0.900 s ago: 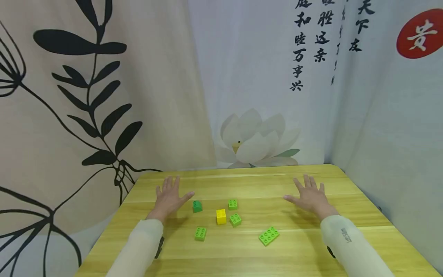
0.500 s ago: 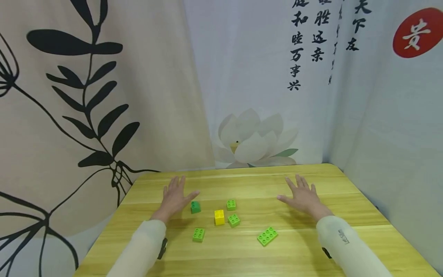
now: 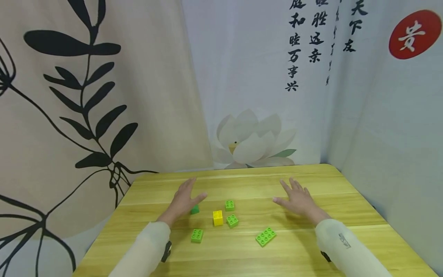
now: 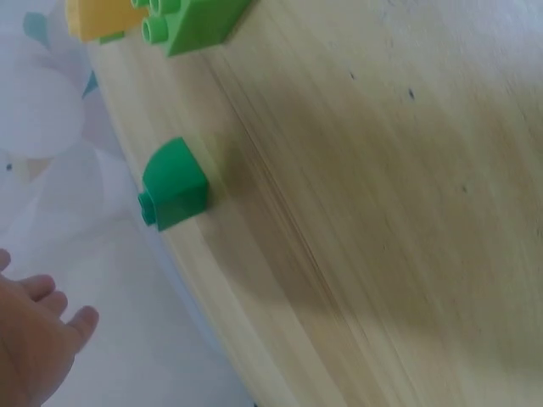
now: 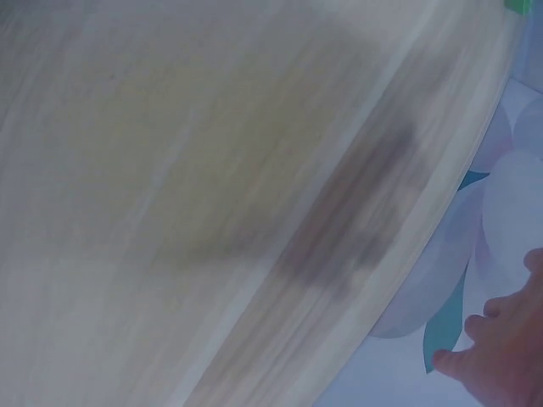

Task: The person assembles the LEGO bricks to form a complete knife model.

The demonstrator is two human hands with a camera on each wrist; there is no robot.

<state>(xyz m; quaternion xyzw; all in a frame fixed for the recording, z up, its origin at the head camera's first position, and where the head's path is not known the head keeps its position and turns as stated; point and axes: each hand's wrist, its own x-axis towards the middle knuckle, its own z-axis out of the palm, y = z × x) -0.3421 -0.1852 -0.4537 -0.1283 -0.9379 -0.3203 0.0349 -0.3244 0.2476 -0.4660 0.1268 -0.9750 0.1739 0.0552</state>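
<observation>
My left hand [image 3: 183, 201] hovers above the table at the left with its fingers extended and thumb apart, holding nothing. It partly covers a dark green brick with a curved top [image 4: 176, 182], which is nearest to it. Over the right side of the table my right hand [image 3: 298, 200] is spread in the air, also holding nothing. Between the hands lie a yellow brick [image 3: 217, 218], a light green square brick [image 3: 230, 205] behind it and another light green square brick [image 3: 232, 221] beside it. A third light green square brick [image 3: 197, 236] and a longer light green brick [image 3: 265, 237] lie nearer.
The bricks lie scattered on a wood-grain table [image 3: 228, 263]. A pale curtain [image 3: 166, 96] with printed plants, a lotus and black characters hangs behind the table's far edge. More curtain [image 3: 391, 127] runs along the right side.
My left hand has moved right, now partly covering the dark green brick. My right hand has shifted slightly left. The view has turned a little; the bricks lie as before.
</observation>
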